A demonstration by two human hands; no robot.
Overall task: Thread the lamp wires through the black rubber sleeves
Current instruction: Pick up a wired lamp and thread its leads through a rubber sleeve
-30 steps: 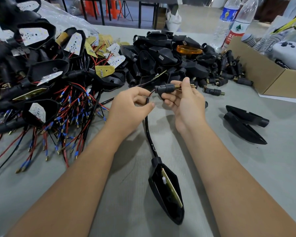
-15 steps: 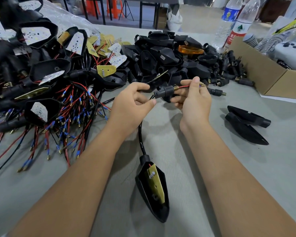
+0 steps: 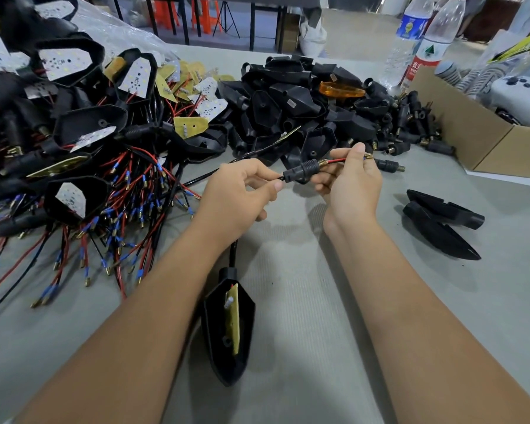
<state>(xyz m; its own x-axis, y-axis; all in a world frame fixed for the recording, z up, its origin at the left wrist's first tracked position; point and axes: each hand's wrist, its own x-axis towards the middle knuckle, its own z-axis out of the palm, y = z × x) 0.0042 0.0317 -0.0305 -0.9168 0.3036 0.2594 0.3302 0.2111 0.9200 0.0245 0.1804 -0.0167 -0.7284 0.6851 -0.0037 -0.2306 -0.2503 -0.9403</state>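
Since a second ago, you drew the wires further out of the rubber sleeve above the table. Your right hand pinched them; your left hand pinched the cable. Yanking could strain the lamp.

1. Worktable: grey, finely ribbed covering, evenly lit.
2. Floor beyond far edge: pale, smooth.
3. Dark table legs stand behind.
4. Orange stools and a black tripod further back.
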